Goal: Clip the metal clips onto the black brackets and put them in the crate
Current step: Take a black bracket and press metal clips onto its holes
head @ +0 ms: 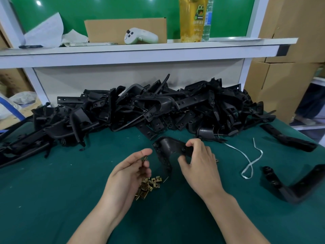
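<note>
My right hand (197, 160) grips one arm of a bent black bracket (167, 148) just above the green table, in front of the big heap of black brackets (140, 106). My left hand (130, 169) pinches a small brass-coloured metal clip (144, 159) between thumb and fingers, a short way left of that bracket. Below the left hand lies a small pile of metal clips (149, 186). No crate is in view.
A separate black bracket (290, 184) lies at the right, another long one (290, 140) farther back right. A white strap (249, 161) curls on the green mat (52, 199). The shelf above carries a controller (140, 36), a cardboard box and bottles. Cardboard cartons stand at the right.
</note>
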`<state>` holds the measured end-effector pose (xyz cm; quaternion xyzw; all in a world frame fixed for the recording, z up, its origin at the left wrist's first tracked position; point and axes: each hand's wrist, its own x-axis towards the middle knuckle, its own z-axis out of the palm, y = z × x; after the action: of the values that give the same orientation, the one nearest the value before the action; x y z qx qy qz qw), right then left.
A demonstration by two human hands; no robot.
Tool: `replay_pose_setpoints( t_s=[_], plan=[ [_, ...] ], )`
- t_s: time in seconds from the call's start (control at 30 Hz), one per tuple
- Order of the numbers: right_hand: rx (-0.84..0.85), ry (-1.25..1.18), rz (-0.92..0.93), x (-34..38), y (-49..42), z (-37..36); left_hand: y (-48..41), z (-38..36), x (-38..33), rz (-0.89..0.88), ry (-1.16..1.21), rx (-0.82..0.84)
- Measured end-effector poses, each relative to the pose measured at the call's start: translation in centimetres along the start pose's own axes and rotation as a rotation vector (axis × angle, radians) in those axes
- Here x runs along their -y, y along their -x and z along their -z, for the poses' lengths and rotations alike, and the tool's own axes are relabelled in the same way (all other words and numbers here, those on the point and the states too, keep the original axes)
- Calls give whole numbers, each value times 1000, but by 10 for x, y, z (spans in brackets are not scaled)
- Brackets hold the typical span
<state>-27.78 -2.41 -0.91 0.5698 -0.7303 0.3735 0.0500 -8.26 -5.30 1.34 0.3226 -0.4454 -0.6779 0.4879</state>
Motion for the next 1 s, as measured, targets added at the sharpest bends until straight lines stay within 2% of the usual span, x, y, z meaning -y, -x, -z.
replay_pose_setpoints(
  t_s=[0.2, 0.4, 0.77, 1.0],
  plan=[
    [1, 6, -2, 0, 0, 0, -2, 3, -2, 34, 49, -6],
    [-12, -26, -14, 1, 0, 2, -6, 3, 3, 57, 29, -132],
    [-25, -8, -29, 2, 0, 1, -12, 9, 6, 35, -6, -248],
    [-12, 9, -28, 1, 0, -1, -10, 13, 4, 24, -62, -211]
  ],
)
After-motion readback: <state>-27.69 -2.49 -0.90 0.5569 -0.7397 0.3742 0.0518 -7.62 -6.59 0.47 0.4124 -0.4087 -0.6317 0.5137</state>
